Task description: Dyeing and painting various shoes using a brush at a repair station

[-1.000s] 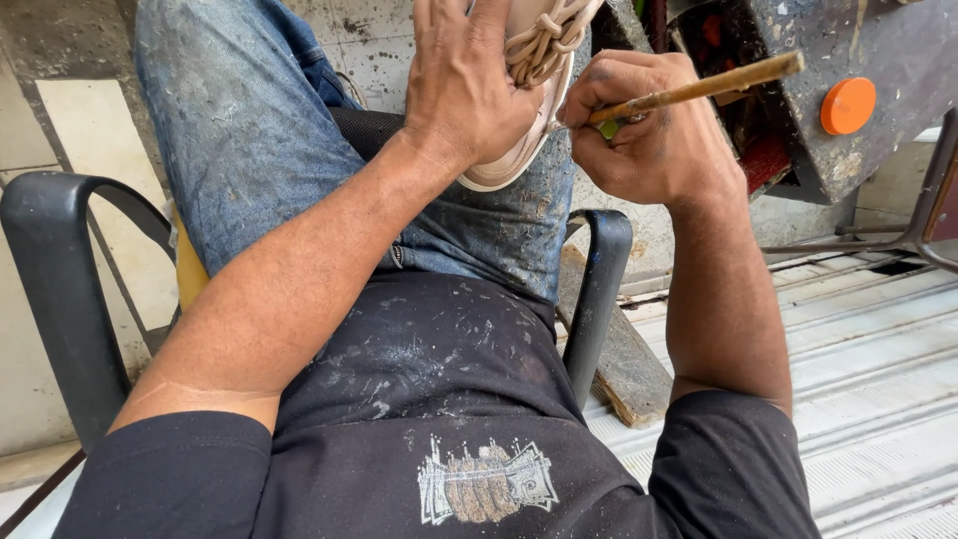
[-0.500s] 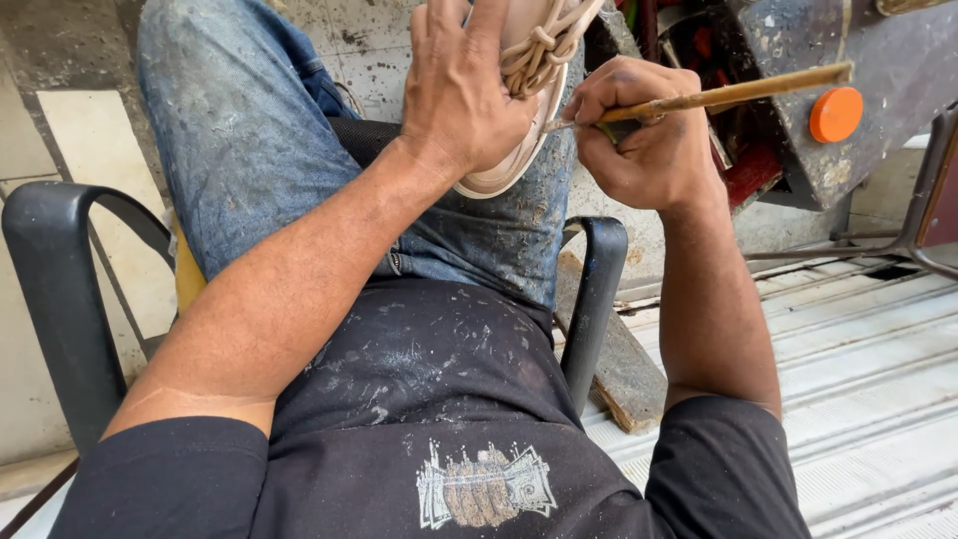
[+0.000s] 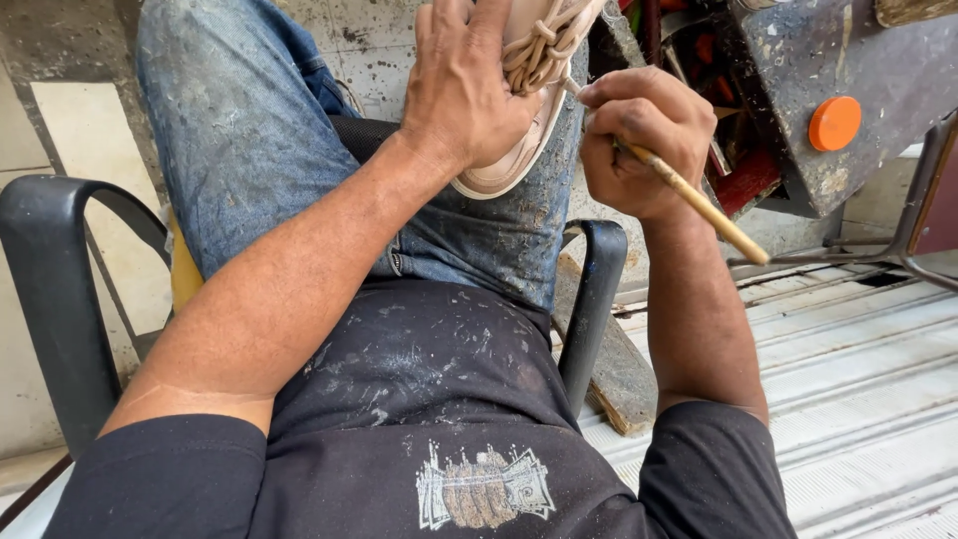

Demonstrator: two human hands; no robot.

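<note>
My left hand [image 3: 469,85] grips a pale pink laced shoe [image 3: 524,110] from above and holds it against my right thigh. My right hand [image 3: 644,140] is closed around a thin wooden-handled brush [image 3: 699,205]. Its tip meets the shoe's side near the laces, and the handle slants down to the right. The shoe's toe is cut off by the top edge of the view. I sit in stained blue jeans [image 3: 249,150] and a dark shirt.
The black armrests [image 3: 50,260] [image 3: 594,289] of my chair flank my hips. A grimy metal box with an orange round cap [image 3: 834,123] stands to the right. A wooden block [image 3: 614,369] lies by the chair on corrugated metal sheeting [image 3: 858,399].
My right hand has turned the brush. The handle pointed up to the right before and now slants down to the right, with the tip at the shoe. My left hand stays on the shoe.
</note>
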